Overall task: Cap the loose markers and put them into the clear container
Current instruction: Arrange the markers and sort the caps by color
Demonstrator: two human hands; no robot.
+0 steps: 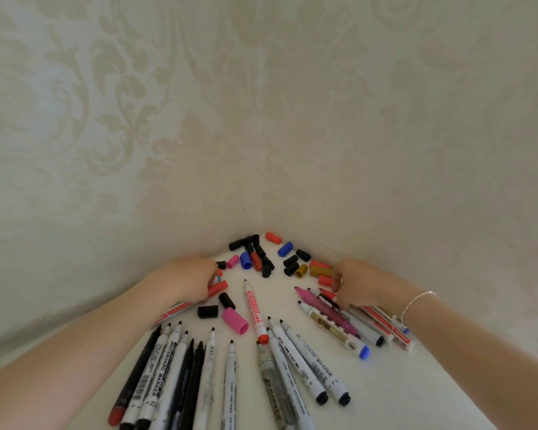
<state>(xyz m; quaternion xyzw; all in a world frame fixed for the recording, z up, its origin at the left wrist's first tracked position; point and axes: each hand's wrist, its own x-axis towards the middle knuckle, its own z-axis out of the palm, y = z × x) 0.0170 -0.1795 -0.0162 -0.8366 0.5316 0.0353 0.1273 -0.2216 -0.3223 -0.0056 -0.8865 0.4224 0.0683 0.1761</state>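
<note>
Light, stiff and slick, the markers [295,364] fanned across the worktop [385,392] want mid-barrel pinching; the left hand [188,279] grips a red-capped one, the right hand [359,283] grasps another.

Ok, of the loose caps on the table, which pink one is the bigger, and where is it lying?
The large pink cap, lying on its side mid-table beside two black caps, near the left hand. The other pink cap is smaller, up in the cap pile by the corner.

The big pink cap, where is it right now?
In the head view, the big pink cap lies on the white table, left of centre, beside a black cap and just left of the uncapped red marker.
</note>
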